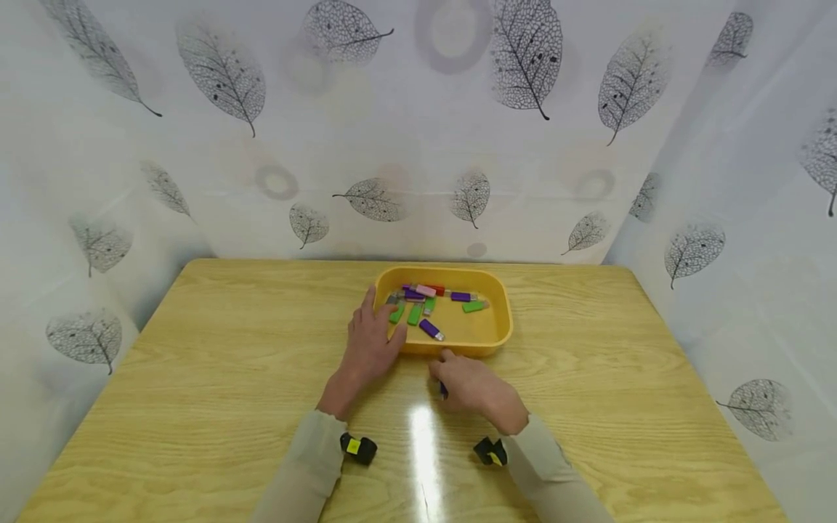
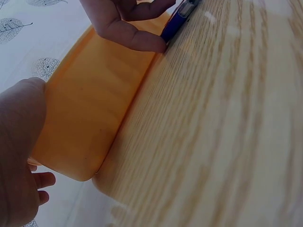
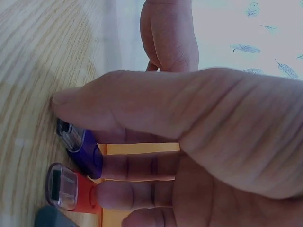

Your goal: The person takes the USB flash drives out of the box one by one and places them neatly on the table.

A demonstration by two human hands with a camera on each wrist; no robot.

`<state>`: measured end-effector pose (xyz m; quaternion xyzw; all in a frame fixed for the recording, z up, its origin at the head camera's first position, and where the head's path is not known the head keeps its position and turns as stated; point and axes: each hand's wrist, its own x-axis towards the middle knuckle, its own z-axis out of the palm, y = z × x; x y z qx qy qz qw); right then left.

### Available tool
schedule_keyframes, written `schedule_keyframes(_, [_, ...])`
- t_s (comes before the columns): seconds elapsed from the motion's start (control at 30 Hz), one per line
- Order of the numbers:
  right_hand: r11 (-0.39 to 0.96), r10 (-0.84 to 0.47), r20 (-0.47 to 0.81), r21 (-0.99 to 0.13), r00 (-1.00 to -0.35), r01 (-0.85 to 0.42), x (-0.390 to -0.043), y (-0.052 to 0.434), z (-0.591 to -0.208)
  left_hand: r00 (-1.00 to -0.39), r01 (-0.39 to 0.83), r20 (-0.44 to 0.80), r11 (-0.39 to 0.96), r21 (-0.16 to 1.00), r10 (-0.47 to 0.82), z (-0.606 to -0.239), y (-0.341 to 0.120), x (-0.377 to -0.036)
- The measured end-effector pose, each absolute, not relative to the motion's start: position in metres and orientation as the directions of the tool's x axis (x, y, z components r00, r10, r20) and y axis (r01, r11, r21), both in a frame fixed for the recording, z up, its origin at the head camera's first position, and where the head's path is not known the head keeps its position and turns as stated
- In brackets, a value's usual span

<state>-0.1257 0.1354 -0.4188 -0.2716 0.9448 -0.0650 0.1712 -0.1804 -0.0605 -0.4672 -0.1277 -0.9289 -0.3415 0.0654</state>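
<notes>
Two hands | left [image 1: 371, 341] flat on tray rim [image 1: 458, 349] | right [image 1: 472, 385] pinches purple drive [image 3: 87, 153]

The table [image 1: 216, 378] is pale yellow wood with darker wavy grain. On it sits a yellow-orange tray [image 1: 498, 314] holding small sticks in green [image 1: 474, 306], purple [image 1: 430, 329], pink [image 1: 425, 290] and red [image 1: 437, 289]. The right hand [image 1: 472, 386] covers a blue-purple stick [image 3: 87, 153] and a red-orange one [image 3: 75, 191], both with clear caps. The curtain [image 1: 418, 123] behind is white, printed with grey-black skeleton leaves and faint grey rings. Both sleeves [image 1: 314, 454] are beige, and each wrist carries a black device with a yellow patch [image 1: 358, 448].
</notes>
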Motion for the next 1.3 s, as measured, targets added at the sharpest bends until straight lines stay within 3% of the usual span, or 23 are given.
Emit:
schedule_keyframes(1.0, [0.861, -0.504, -0.319, -0.258, -0.803, -0.438, -0.1248, 0.1309, -0.4148, -0.952, 0.3, 0.241, 0.73, 0.614, 0.189, -0.4678, -0.0639, -0.1772])
schedule_keyframes(1.3, [0.816, -0.554, -0.224, -0.334, -0.801, -0.471, -0.1193, 0.1304, -0.4093, -0.944, 0.316, 0.273, 0.739, 0.595, 0.184, -0.4657, -0.0639, -0.1747])
